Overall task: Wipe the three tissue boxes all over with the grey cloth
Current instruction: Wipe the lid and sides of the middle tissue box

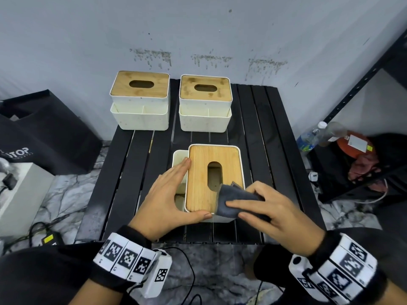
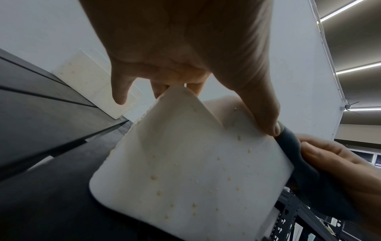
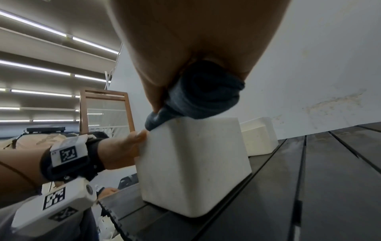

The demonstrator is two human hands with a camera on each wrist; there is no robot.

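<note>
Black slats run away from the viewer across the tabletop (image 1: 264, 128), which stands against a pale, stained wall (image 1: 198, 29) over marbled flooring.

At the left, the left hand (image 1: 167, 194) lies flat, fingers straight and together, along the left long side of the near tissue box (image 1: 211, 179); its thumb is stretched across the box's near end wall, bracing it without curling round it. The left wrist view shows that thumb tip pressed on the white speckled wall near the top corner.

This box is a white, rounded-cornered plastic body, faintly flecked, with a bamboo lid striped lengthwise and a rounded oblong slot. Its long axis runs away from the viewer, the slot following it; an open white side compartment sits on its left, under the left fingers.

Behind it, well apart, the back-left tissue box (image 1: 139, 100) and the back-right tissue box (image 1: 206, 102) stand side by side near the wall. They are of the same make, long axes running left to right, side compartments facing the viewer.

At the right, the right hand (image 1: 271, 208) holds the grey cloth (image 1: 233, 201), a soft folded wad. The thumb is on top and the fingers are wrapped over it, pressing it onto the near right corner of the lid. The right wrist view shows the cloth bunched under the palm, draping over the top edge.
</note>
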